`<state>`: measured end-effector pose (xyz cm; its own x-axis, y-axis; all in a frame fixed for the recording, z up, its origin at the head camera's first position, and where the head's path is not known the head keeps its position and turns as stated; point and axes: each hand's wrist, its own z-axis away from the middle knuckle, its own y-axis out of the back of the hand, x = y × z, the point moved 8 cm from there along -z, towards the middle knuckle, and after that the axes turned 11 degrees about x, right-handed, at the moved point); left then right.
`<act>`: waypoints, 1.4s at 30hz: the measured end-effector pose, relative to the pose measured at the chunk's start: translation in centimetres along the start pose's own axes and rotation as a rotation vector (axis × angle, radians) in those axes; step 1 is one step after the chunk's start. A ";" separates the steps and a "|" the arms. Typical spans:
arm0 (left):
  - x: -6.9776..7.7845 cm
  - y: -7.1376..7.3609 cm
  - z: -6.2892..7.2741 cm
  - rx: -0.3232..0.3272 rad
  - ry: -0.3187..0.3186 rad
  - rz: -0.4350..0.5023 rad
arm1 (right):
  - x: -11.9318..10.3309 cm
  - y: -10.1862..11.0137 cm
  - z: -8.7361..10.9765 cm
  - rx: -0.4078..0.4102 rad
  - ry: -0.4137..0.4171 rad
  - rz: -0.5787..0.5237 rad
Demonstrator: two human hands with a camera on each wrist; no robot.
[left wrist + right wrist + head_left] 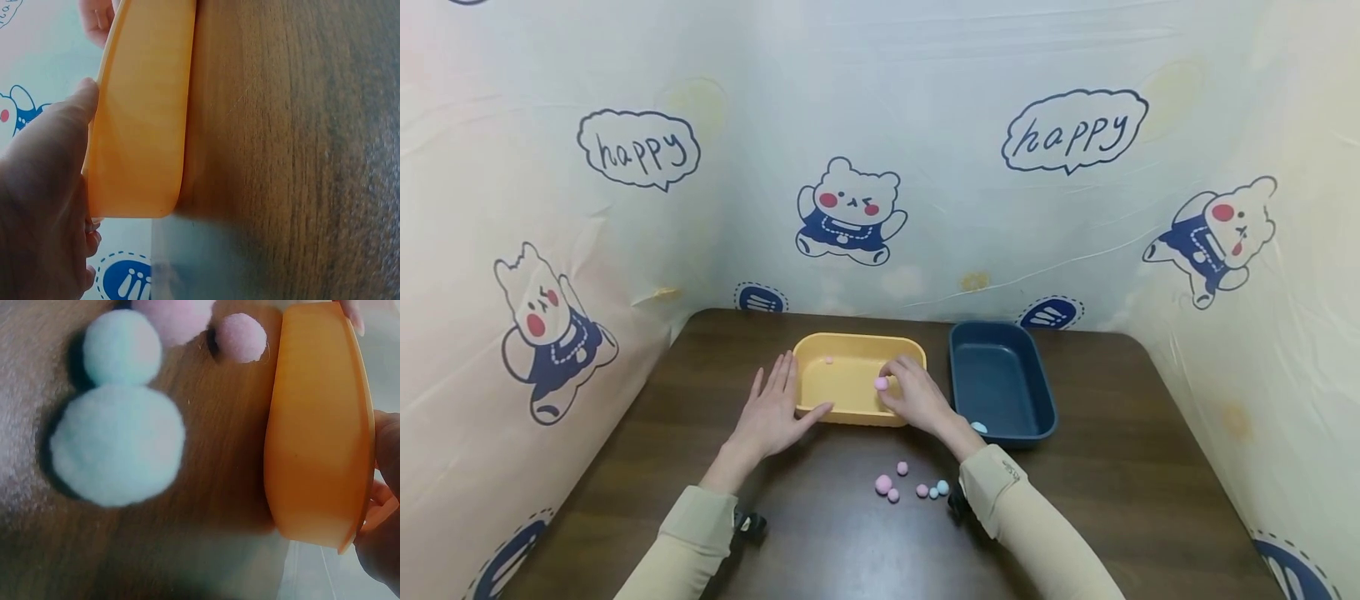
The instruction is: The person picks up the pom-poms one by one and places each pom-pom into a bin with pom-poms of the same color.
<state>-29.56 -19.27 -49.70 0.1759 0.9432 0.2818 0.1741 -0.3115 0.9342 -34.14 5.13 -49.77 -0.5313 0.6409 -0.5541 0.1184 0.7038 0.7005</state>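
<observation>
A yellow tray (pixel 857 339) stands on the table, with one small pink pom-pom (pixel 829 361) lying inside. My left hand (pixel 772 419) lies against its left end, fingers straight and spread, the thumb along the front rim. In the left wrist view the left thumb (pixel 78 103) touches the tray's orange-looking wall (pixel 140 125). Over the tray's right part, my right hand (pixel 919 398) pinches a pink pom-pom (pixel 882 383) between thumb and fingers. The right wrist view shows the right hand (pixel 386 544) beside the tray's rim, but the pinched pom-pom is hidden there.
A dark blue tray (pixel 1045 396) stands right of the yellow one, a light blue pom-pom (pixel 979 427) in its near left corner. Several loose pink pom-poms (pixel 883 484) and two light blue pom-poms (pixel 942 487) lie on the table in front. A printed curtain (pixel 925 225) surrounds the table.
</observation>
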 end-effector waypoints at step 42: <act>0.0 0.0 -0.2 -0.014 -0.014 -0.003 | -7.3 6.7 8.6 -0.078 0.080 -0.148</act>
<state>-29.71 -19.30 -49.63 0.1889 0.9426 0.2755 0.1610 -0.3065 0.9382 -22.25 7.79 -44.88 -0.6035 0.5034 -0.6184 -0.0295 0.7610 0.6481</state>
